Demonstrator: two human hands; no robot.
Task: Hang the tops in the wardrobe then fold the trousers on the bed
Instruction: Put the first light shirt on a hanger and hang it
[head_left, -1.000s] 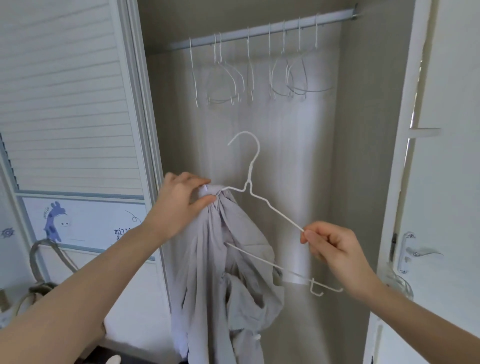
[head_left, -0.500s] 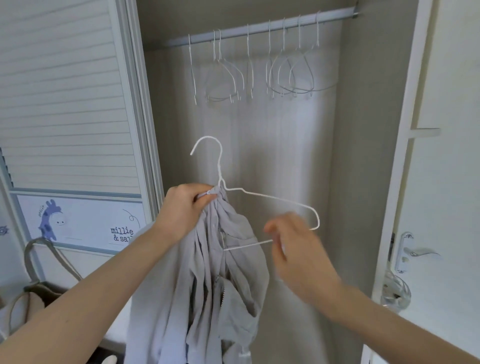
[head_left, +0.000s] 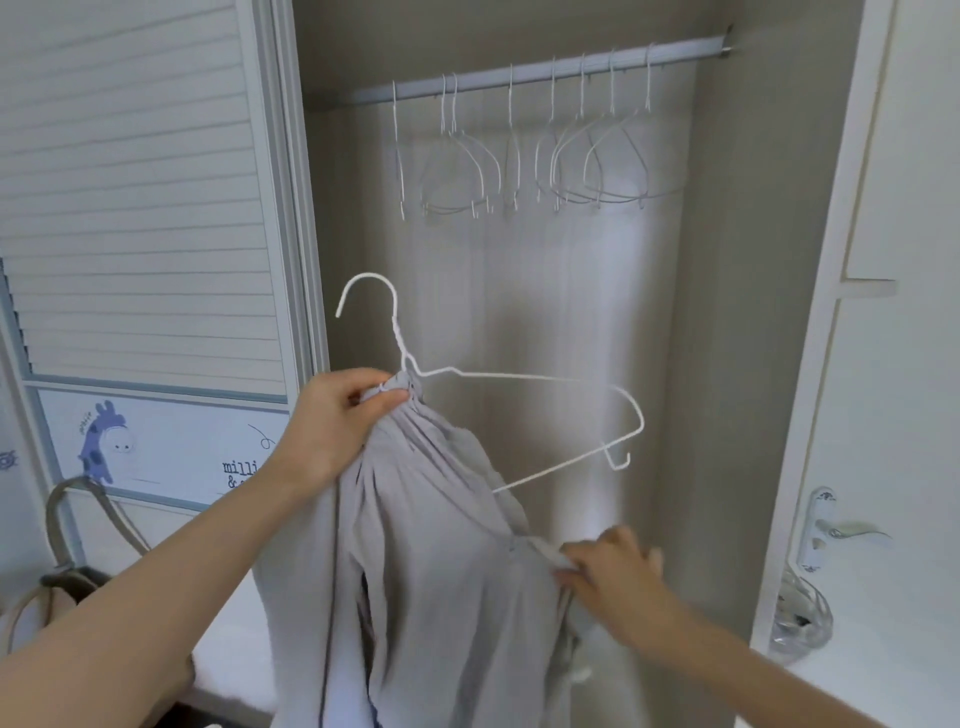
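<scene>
The left hand (head_left: 337, 415) pinches the bunched neck of a pale grey top (head_left: 431, 561) together with the neck of a white wire hanger (head_left: 519, 395), held up in front of the open wardrobe (head_left: 727, 260). The hanger's left arm is hidden inside the cloth; its right arm juts out bare. The right hand (head_left: 613, 577), motion-blurred, grips a fold of the top lower down. The garment's hem is cut off below. Empty hangers (head_left: 545, 156) line the rail (head_left: 545, 73).

Pale grey top (head_left: 431, 519) hangs bunched on white hanger (head_left: 519, 379).
</scene>
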